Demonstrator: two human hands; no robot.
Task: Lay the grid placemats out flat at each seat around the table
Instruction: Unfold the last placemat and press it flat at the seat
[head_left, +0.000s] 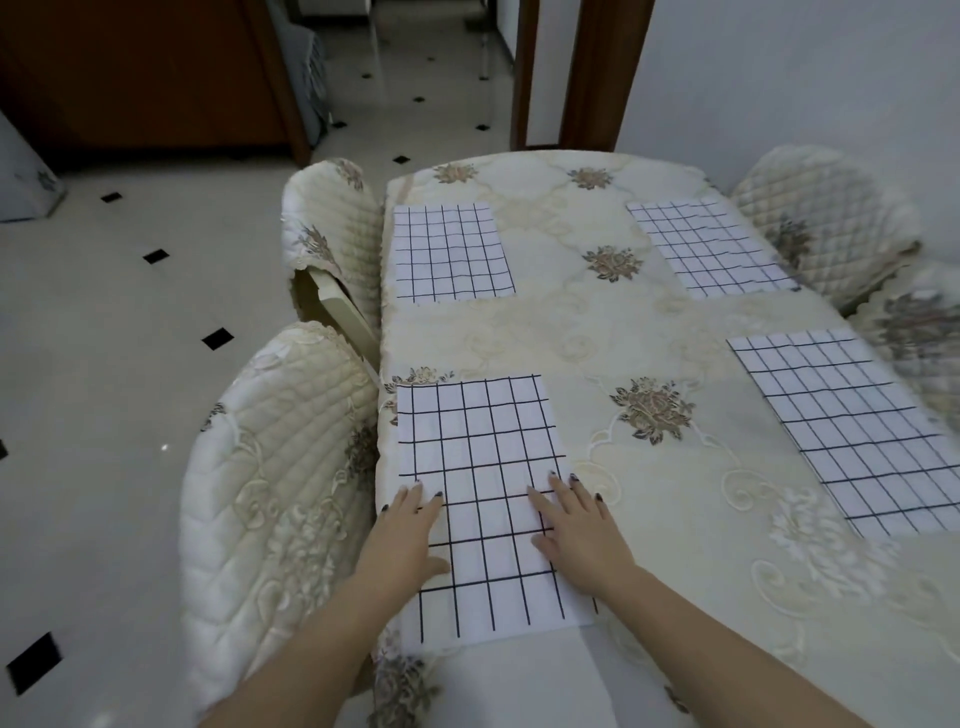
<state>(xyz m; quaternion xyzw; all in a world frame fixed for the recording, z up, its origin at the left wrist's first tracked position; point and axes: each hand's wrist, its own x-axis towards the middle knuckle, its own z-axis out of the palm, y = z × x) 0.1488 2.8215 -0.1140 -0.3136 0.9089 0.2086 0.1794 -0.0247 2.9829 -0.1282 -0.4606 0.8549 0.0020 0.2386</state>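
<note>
Table (597, 332) under a cream floral cloth, seen from above with four white, black-gridded placemats spread flat on it. Near-left placemat (483, 499) lies along the left edge of the table, directly before the person; both hands rest on its near half. Left hand (410, 525) lies palm down on the mat's left margin, fingers straight and slightly spread, gripping nothing, its outer fingers over the table edge. Right hand (576, 530) lies palm down on the mat's right margin, fingers likewise straight and apart, some of its fingertips reaching past the mat onto the cloth. Far-left placemat (449, 252) sits flat farther along the same edge, well apart from the first. Far-right placemat (711, 247) and near-right placemat (852, 426) lie flat along the opposite edge. Quilted, cover-draped chairs stand at the seats: near-left chair (270, 483) and far-left chair (332, 228) against the left edge, far-right chair (821, 223) against the right edge. Pale floor tiles (130, 312) with small black diamond insets fill the left of the view.
</note>
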